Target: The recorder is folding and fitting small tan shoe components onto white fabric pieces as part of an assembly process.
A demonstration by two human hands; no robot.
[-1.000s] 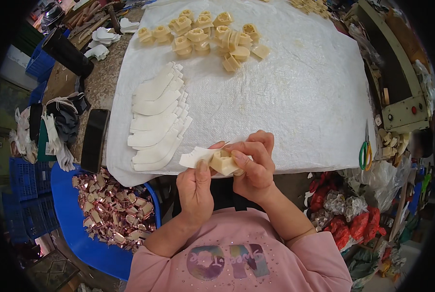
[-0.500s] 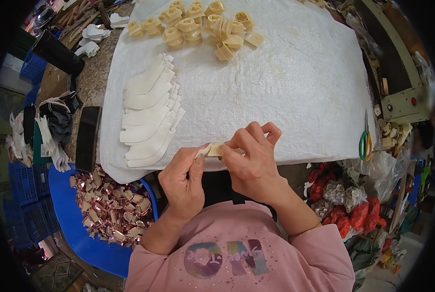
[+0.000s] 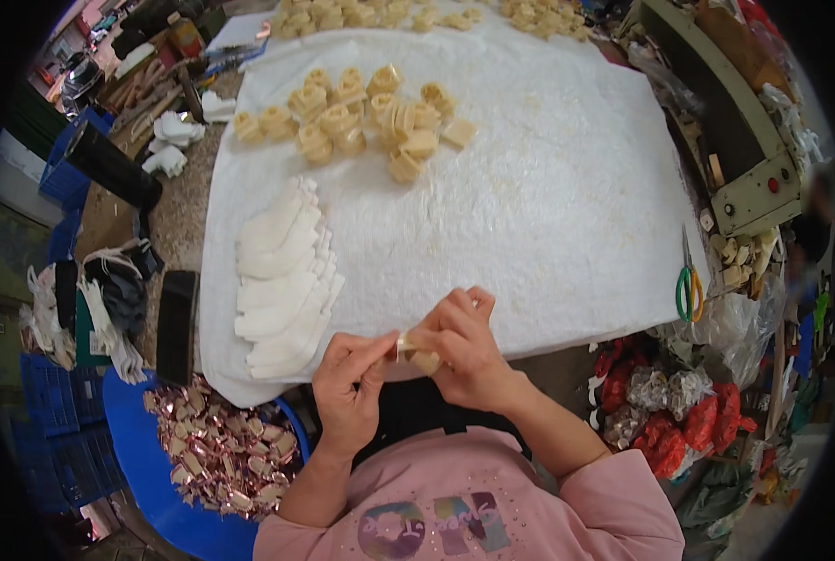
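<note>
Shifted since the earlier frame: whole view, with bench goods and hands now lower in the picture and more small cream parts [image 3: 343,14] exposed along the top edge; white strip that stuck out leftward a second ago now mostly or wholly hidden at the fingers. Hands, two, bare, lower centre of the frame, close together before the near edge of the bench [image 3: 548,215]. Left hand [image 3: 350,383]: thumb and forefinger pinched at the left end of a cream moulded piece [image 3: 424,361]. Right hand [image 3: 464,351]: fingers bent, gripping the same piece from the right; exact fingertip contact hidden. Cream moulded piece: one, lower centre, between the two hands, largely covered by fingers. Bench: covered by a white woven sheet. On it, left of centre, curved white strips [image 3: 282,280], laid overlapping in a column; upper left of centre, hollow cream mouldings [image 3: 343,122], in a loose cluster; right edge, scissors [image 3: 690,294], green and orange handles. Left side of the frame: dark phone [image 3: 176,323], lying just beside the sheet; black cylinder [image 3: 114,166], tilted; pale gloves [image 3: 109,327], hanging. Lower left: blue tub [image 3: 132,449], filled with shiny pinkish pieces [image 3: 226,449]. Upper right: grey-green machine housing [image 3: 749,201], red button. Lower right: red plastic bags [image 3: 712,421], bunched.
</note>
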